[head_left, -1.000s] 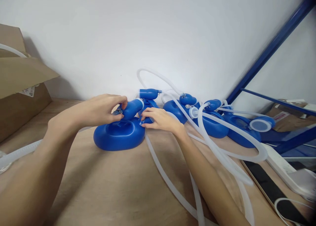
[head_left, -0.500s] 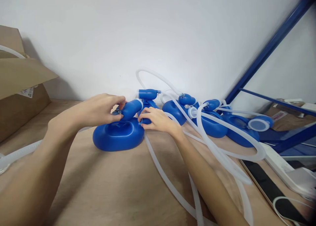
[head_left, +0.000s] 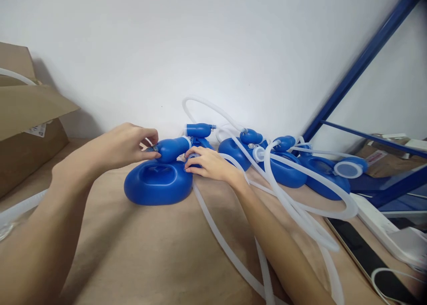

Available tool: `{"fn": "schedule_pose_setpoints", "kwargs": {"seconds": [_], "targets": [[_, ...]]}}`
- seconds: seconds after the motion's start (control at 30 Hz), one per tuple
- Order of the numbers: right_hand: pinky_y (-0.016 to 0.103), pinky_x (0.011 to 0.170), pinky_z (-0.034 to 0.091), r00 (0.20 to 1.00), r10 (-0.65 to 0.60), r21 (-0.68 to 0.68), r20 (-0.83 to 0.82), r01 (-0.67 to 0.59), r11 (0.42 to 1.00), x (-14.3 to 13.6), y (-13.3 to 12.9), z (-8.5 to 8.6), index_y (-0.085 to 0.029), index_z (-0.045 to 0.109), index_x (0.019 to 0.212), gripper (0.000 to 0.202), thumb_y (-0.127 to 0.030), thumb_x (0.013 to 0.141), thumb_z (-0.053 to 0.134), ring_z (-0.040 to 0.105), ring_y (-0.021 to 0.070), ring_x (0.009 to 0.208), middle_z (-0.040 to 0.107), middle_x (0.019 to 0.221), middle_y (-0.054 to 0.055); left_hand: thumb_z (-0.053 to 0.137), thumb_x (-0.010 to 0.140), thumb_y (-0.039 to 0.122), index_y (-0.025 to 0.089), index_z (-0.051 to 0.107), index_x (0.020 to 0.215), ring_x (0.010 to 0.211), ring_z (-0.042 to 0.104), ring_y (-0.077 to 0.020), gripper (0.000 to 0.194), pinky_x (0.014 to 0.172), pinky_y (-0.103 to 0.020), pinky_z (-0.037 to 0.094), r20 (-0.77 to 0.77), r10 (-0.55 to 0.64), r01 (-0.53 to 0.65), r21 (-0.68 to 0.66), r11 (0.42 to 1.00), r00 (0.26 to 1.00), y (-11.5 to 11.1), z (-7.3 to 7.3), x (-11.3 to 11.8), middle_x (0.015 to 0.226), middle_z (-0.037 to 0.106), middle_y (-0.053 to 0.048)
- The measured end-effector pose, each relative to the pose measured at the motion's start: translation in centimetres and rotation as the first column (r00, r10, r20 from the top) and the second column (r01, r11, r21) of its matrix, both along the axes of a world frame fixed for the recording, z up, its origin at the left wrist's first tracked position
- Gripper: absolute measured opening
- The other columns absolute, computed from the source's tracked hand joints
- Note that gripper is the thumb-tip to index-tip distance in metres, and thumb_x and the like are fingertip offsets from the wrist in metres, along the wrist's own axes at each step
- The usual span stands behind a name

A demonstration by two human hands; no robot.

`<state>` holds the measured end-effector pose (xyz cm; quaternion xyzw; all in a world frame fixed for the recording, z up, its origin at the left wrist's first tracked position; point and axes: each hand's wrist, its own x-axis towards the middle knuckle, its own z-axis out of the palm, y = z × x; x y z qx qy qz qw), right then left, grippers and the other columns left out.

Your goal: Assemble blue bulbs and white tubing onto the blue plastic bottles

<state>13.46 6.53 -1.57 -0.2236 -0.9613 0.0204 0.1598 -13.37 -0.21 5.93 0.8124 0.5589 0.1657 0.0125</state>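
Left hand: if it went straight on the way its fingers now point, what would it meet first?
The left hand points rightward, its fingers already pinching the metal fitting at the end of the blue squeeze bulb. The bulb comes first; beyond it, probably the right hand, though depth is unclear.

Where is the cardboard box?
The cardboard box sits at the far left of the head view, against the white wall, on the wooden table, left of the left hand.

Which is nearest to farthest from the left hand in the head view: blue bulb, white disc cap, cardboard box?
1. Blue bulb: pinched at its end by the left hand.
2. Cardboard box: far left.
3. White disc cap: far right.
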Motion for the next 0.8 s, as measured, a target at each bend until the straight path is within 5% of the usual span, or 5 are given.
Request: {"fn": "schedule_pose_setpoints", "kwargs": {"seconds": [0.13,0.27,0.4,0.5,0.8], "targets": [[0.038,0.102,0.053,0.989,0.006,-0.076,-0.151,-0.017,0.997,-1.0,-1.1,0.5,-0.028,0.073,0.122,0.026,-0.043,0.102,0.063,0.06,0.0243,0.128,0.062,0.14,0.006,0.054,0.091,0.06,0.022,0.075,0.096,0.076,0.067,-0.023,0.044,0.071,-0.036,0.047,-0.088,0.007,-0.007,0.008,1.0,0.996,-0.2,0.6,-0.6,0.086,0.078,-0.004],[0.042,0.109,0.05,0.916,-0.182,-0.056,-0.357,0.173,0.983,-2.5,-1.0,1.1,-0.03,0.061,0.143,0.051,-0.053,0.098,0.067,0.051,0.0271,0.139,0.055,0.148,0.008,0.055,0.09,0.067,0.024,0.078,0.096,0.072,0.066,-0.0213,0.049,0.071,-0.035,0.047,-0.035,-0.031,0.03,-0.02,0.999,0.999,0.0,0.6,-1.1,0.08,0.078,0.0],[0.055,0.12,0.039,0.934,-0.258,-0.13,-0.246,0.231,0.964,-3.8,0.7,1.5,-0.031,0.051,0.154,0.068,-0.057,0.094,0.07,0.037,0.0348,0.153,0.044,0.163,0.011,0.063,0.082,0.074,0.023,0.075,0.098,0.079,0.07,-0.0245,0.055,0.074,-0.036,0.052,0.112,0.014,-0.006,-0.07,0.998,0.994,0.7,0.2,-1.8,0.086,0.081,-0.002],[0.054,0.114,0.045,0.948,-0.272,-0.268,-0.164,0.222,0.937,-4.3,1.5,1.6,-0.032,0.05,0.155,0.068,-0.059,0.095,0.066,0.051,0.035,0.143,0.048,0.16,0.009,0.064,0.08,0.073,0.023,0.069,0.094,0.082,0.073,-0.0267,0.052,0.075,-0.037,0.054,0.16,0.049,-0.043,-0.042,0.998,0.986,1.3,-0.3,-2.2,0.086,0.081,-0.005],[0.054,0.102,0.053,0.901,-0.411,-0.234,-0.136,0.374,0.897,-4.8,0.6,1.5,-0.033,0.052,0.153,0.066,-0.062,0.096,0.064,0.065,0.0373,0.123,0.056,0.145,0.011,0.047,0.093,0.062,0.027,0.077,0.101,0.094,0.071,-0.028,0.047,0.081,-0.035,0.05,-0.1,0.031,-0.008,0.222,0.975,0.995,1.9,-1.2,-3.0,0.108,0.076,-0.009]]}}
